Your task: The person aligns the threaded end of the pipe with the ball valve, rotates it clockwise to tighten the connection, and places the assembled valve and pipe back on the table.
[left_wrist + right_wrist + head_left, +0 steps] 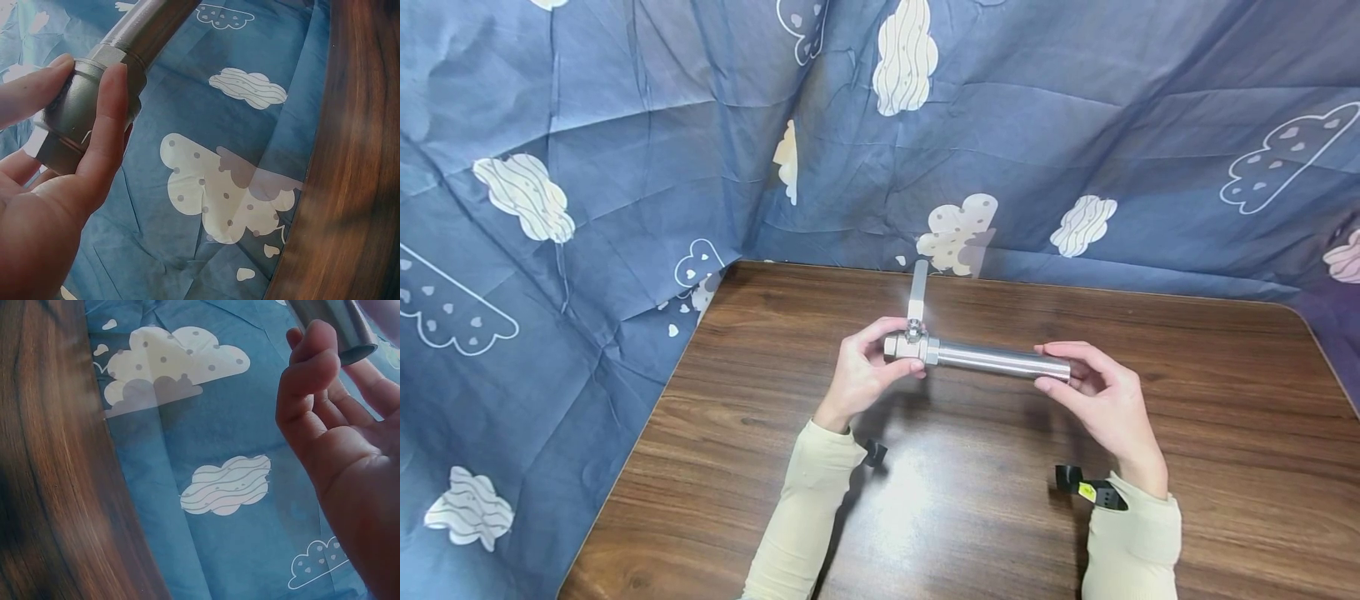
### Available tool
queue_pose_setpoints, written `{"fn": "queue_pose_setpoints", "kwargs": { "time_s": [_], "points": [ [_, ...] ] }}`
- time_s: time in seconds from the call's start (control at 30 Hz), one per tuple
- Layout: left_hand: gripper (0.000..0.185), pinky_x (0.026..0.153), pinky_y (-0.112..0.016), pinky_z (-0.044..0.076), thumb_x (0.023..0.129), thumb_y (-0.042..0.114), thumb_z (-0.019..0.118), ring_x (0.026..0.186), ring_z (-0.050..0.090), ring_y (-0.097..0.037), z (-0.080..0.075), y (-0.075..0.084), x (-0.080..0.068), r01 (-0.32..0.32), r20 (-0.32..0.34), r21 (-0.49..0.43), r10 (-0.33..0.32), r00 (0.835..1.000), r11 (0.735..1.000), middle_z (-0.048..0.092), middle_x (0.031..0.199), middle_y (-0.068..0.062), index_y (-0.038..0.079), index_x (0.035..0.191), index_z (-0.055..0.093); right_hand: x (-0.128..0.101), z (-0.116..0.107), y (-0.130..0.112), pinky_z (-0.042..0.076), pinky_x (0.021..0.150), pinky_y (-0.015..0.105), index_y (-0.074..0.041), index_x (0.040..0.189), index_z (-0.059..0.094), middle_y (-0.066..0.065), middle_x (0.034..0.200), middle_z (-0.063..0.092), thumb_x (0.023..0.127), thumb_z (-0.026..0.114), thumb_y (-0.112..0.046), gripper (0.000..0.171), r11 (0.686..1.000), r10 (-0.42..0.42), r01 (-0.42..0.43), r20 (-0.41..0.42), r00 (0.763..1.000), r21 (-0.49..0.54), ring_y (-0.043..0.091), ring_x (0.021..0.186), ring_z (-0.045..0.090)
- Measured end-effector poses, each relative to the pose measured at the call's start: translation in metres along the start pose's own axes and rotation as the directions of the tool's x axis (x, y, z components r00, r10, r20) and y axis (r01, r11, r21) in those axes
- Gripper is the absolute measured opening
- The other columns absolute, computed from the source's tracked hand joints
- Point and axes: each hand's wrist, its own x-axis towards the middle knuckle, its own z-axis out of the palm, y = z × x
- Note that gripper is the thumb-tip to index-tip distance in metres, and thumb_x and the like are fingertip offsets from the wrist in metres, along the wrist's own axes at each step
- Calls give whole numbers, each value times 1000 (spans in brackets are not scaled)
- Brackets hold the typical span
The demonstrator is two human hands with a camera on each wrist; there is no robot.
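Observation:
A silvery ball valve with a long lever handle is joined to a shiny metal pipe, and both are held up over the table. My left hand grips the valve body between thumb and fingers; the lever points away toward the back wall. In the left wrist view the hex end of the valve body shows inside the hand. My right hand holds the pipe's far end by thumb and fingers. The pipe's open end shows in the right wrist view.
The brown wood-grain table lies beneath both arms. Blue cloth with cloud prints hangs along its back and left edges. A small black wrist camera sits at the right sleeve, another black piece at the left.

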Motion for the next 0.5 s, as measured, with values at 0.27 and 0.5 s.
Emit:
{"fn": "queue_pose_setpoints", "kwargs": {
  "time_s": [0.27, 0.5],
  "points": [
    [47, 69, -46, 64, 72, -16, 70, 74, 69, -22, -1, 0, 0, -6, -9, 3, 6, 1000, 1000, 61, 111, -23, -13, 117, 56, 0, 1, -1, 60, 79, 16, 16, 117, 56, 6, 118, 68, 67, 69, 28, 54, 1000, -18, 18, 6, 1000, 21, 10, 92, 67],
    [46, 68, -46, 65, 73, -15, 71, 73, 69, -23, -1, 0, 1, -14, -7, 4, 14, 1000, 1000, 62, 110, -19, -13, 117, 55, 0, 2, 1, 59, 79, 15, 16, 118, 55, 7, 118, 68, 68, 66, 29, 52, 999, -38, 38, 8, 999, 37, 11, 92, 66]
  ]
}}
